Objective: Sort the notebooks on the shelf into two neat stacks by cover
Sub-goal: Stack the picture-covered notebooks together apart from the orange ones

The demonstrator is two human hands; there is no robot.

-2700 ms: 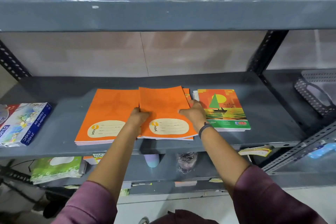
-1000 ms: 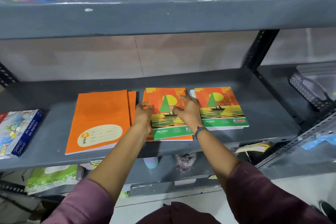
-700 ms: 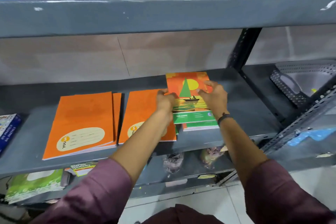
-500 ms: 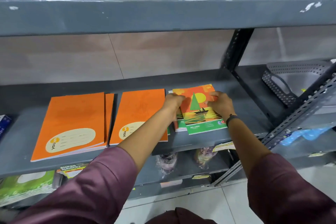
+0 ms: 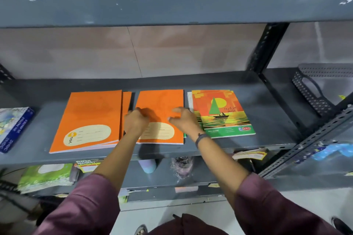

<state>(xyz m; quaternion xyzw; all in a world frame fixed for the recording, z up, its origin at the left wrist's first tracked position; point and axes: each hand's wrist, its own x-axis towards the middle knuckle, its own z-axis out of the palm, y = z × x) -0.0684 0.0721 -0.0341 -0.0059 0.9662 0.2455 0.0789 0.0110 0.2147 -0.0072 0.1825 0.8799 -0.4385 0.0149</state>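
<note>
While the grey metal shelf (image 5: pixel 267 101) fills most of what I can see from here, the notebooks lie flat along its middle board in three groups. Farthest left is the orange stack (image 5: pixel 87 120), its lower copies poking out a little on the right side. Just beside it, with a narrow gap, lies a single orange notebook (image 5: pixel 162 101), and touching its right edge is the sailboat stack (image 5: pixel 221 114), green banded at the bottom and fairly square. Both arms reach in from maroon sleeves. Her left hand (image 5: pixel 136 123) sits over the left edge of the middle orange notebook, fingers curled, though it is blurred and I cannot tell whether it grips the cover. Her right hand (image 5: pixel 184 120) hovers over the same notebook's right side, fingers spread loosely and holding nothing, a dark band (image 5: pixel 201 137) on the wrist.
</note>
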